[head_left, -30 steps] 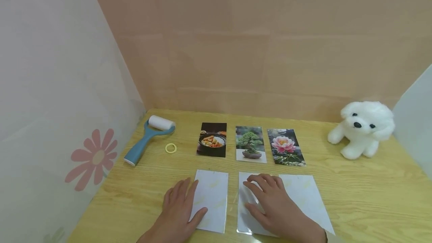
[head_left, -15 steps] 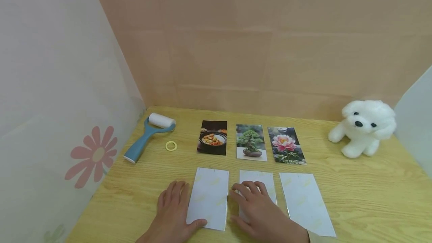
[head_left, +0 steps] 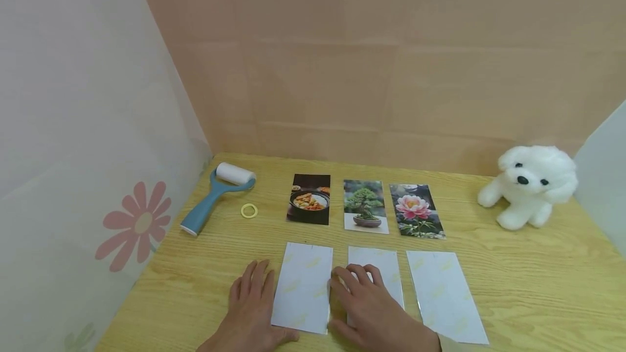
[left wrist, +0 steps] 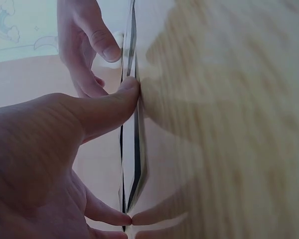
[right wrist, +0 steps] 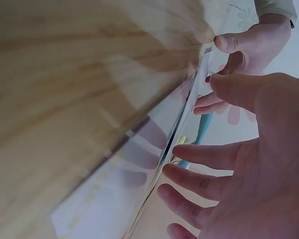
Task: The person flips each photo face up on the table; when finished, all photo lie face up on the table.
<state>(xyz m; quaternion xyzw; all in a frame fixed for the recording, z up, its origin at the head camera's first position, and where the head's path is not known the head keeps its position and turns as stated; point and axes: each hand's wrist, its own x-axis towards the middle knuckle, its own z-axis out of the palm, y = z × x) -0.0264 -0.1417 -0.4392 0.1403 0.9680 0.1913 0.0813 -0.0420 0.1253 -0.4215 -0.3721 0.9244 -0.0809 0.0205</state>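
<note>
The left hand (head_left: 250,308) and right hand (head_left: 368,304) flank the left white card (head_left: 303,288), each grip wide. Light, even edge contact should best keep it flat and straight.

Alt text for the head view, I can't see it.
Left hand and right hand flank the leftmost of three white rectangular cards on a yellowish wood-grain table; the right hand partly covers the middle card. Beyond lie photo cards of food, a bonsai and a pink flower; left, a blue and white roller and yellow ring; right, a white plush dog.
</note>
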